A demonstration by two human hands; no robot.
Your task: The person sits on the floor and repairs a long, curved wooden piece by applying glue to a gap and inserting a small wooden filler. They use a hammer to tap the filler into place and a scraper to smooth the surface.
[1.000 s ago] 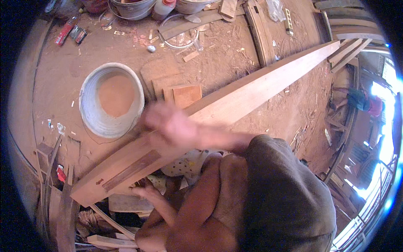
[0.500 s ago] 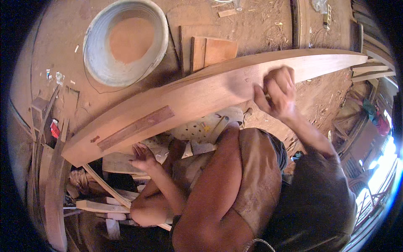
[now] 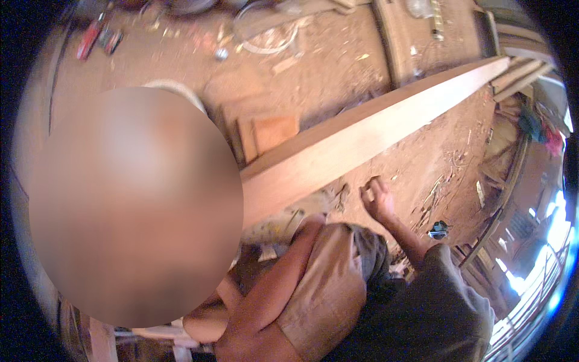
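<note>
A long, curved wooden plank [image 3: 356,136] slants across the view, its far end at the upper right and its near end hidden by a large blurred round patch. My right hand [image 3: 378,200] is off the plank, just below its lower edge and over the dirt floor. Its fingers are curled in; what they hold, if anything, I cannot make out. My left hand is not visible; the blurred patch covers the side where it was. My bent legs [image 3: 283,274] are beneath the plank.
Behind the plank lie orange-brown wood pieces [image 3: 271,136]. Only the rim of a basin [image 3: 178,90] shows above the blurred patch. Wood shavings litter the dirt floor [image 3: 338,72]. Stacked boards [image 3: 522,75] are at the right, and a red tool [image 3: 90,41] lies far left.
My right hand has left the plank's surface and dropped below its edge. The view has shifted, and a blurred patch now hides the plank's near end and my left hand.
</note>
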